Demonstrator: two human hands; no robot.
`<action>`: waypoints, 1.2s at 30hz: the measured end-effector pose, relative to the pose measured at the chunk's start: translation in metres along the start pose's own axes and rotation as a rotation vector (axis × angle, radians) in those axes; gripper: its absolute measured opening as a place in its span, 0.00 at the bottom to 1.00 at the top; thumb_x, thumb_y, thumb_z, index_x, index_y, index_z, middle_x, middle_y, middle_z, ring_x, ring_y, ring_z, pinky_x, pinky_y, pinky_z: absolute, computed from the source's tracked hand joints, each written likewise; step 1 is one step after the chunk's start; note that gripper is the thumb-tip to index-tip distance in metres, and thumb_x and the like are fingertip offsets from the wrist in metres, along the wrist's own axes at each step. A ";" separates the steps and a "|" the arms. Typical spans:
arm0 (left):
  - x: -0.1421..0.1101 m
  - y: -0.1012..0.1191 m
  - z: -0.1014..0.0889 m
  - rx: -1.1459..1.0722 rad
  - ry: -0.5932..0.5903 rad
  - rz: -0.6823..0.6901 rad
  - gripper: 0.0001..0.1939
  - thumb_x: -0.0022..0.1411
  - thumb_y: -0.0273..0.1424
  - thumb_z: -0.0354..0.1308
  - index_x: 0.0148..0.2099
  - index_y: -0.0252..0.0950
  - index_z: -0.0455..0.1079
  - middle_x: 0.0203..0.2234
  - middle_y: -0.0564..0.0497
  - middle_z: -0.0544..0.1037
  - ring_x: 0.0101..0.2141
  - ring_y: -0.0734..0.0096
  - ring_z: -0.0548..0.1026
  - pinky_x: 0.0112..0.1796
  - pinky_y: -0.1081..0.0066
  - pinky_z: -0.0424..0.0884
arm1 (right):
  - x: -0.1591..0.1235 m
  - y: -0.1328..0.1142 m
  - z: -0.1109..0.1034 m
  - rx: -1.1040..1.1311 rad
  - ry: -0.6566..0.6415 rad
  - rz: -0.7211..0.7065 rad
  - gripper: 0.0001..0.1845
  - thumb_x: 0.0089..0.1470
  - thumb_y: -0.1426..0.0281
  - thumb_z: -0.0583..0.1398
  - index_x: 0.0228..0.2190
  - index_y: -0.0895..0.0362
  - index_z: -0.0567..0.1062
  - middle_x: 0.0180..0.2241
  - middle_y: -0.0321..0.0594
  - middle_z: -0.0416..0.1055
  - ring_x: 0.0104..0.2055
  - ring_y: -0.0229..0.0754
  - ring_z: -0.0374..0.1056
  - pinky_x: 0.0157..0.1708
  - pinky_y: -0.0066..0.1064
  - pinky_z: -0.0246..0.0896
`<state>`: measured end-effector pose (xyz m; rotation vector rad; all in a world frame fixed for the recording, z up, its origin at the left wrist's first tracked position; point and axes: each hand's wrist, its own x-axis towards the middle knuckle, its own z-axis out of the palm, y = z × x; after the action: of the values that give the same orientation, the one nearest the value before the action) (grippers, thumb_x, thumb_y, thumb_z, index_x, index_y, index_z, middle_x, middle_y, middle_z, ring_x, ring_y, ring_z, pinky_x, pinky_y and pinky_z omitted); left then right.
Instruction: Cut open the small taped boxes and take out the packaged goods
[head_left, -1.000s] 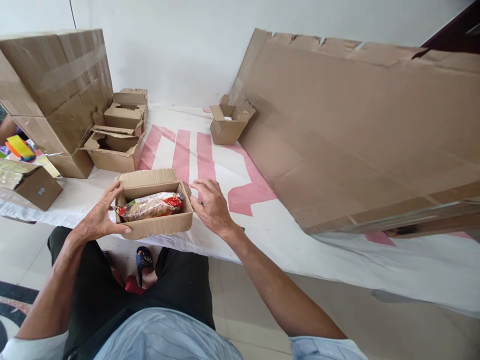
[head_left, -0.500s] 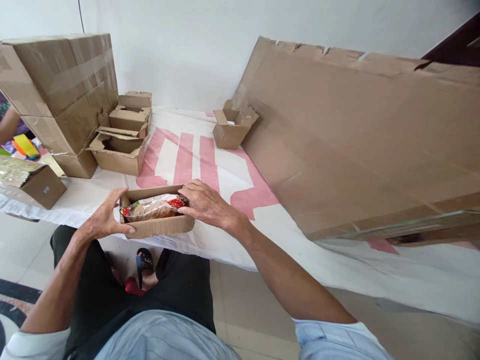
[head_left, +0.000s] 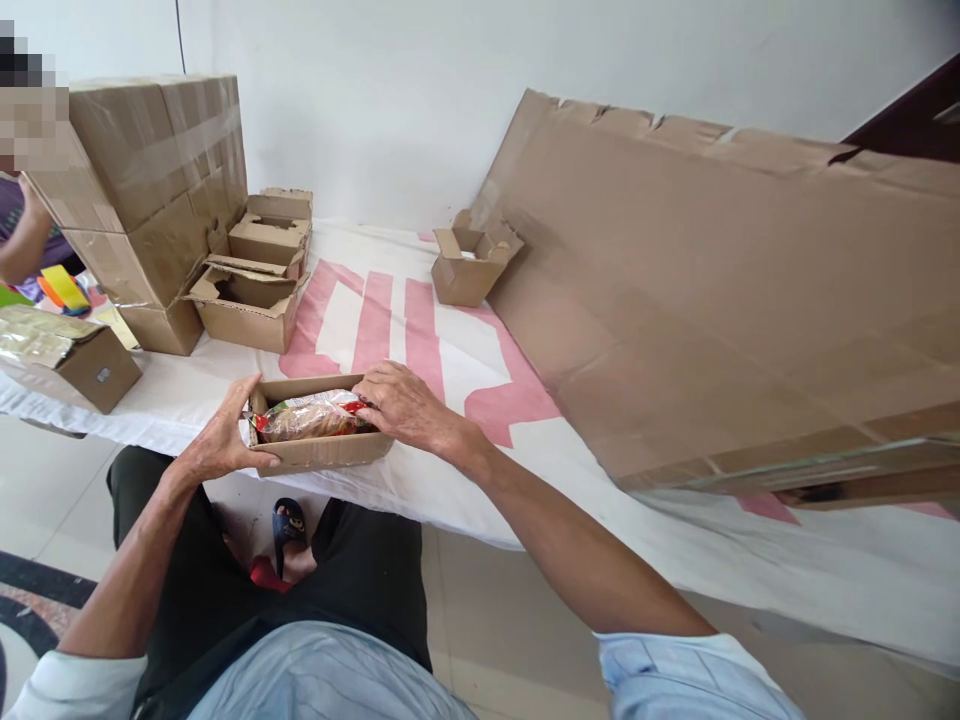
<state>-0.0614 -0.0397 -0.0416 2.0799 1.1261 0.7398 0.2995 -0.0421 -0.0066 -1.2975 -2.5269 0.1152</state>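
A small open cardboard box [head_left: 330, 453] sits at the table's front edge. Inside lies a clear plastic food packet [head_left: 307, 418] with red ends and brownish contents. My left hand [head_left: 225, 435] grips the box's left end, thumb along the near wall and fingers behind the end. At the other end, my right hand [head_left: 401, 402] reaches over the rim, with thumb and fingers closed at the packet's red right tip. The back of the hand hides part of that tip and the box's right corner.
Taped cartons [head_left: 142, 190] are stacked at the left, beside open small boxes [head_left: 244, 320]. A closed box [head_left: 101, 370] lies at the table's left edge. Another small box [head_left: 465, 280] stands by a large leaning cardboard carton [head_left: 712, 300]. A person [head_left: 26, 235] is at the far left.
The view has shifted slightly, bringing more of the person at the left into sight. My right fingers have moved a little farther in over the packet's end; my left hand keeps its grip.
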 end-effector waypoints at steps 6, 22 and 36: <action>0.001 -0.001 0.000 0.007 0.008 0.004 0.73 0.50 0.49 0.86 0.88 0.40 0.52 0.78 0.34 0.66 0.78 0.31 0.64 0.79 0.37 0.58 | 0.007 -0.016 -0.009 0.100 0.194 0.061 0.09 0.71 0.74 0.60 0.39 0.52 0.80 0.41 0.47 0.81 0.45 0.54 0.74 0.50 0.45 0.69; 0.006 0.006 -0.001 -0.088 0.015 -0.010 0.68 0.45 0.57 0.87 0.81 0.40 0.65 0.73 0.31 0.73 0.74 0.28 0.71 0.71 0.32 0.71 | 0.035 -0.004 -0.090 0.736 0.616 0.103 0.20 0.68 0.46 0.66 0.38 0.49 0.75 0.41 0.39 0.79 0.38 0.44 0.71 0.38 0.38 0.71; 0.014 0.070 -0.034 -0.270 0.221 0.075 0.55 0.53 0.67 0.80 0.72 0.41 0.76 0.69 0.35 0.81 0.68 0.32 0.79 0.67 0.40 0.79 | 0.074 -0.002 -0.083 0.825 0.590 0.164 0.13 0.67 0.59 0.65 0.34 0.51 0.73 0.31 0.33 0.71 0.35 0.40 0.67 0.38 0.34 0.70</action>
<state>-0.0448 -0.0472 0.0356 1.8538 1.0036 1.1155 0.2822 0.0106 0.0900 -0.9804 -1.5899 0.6292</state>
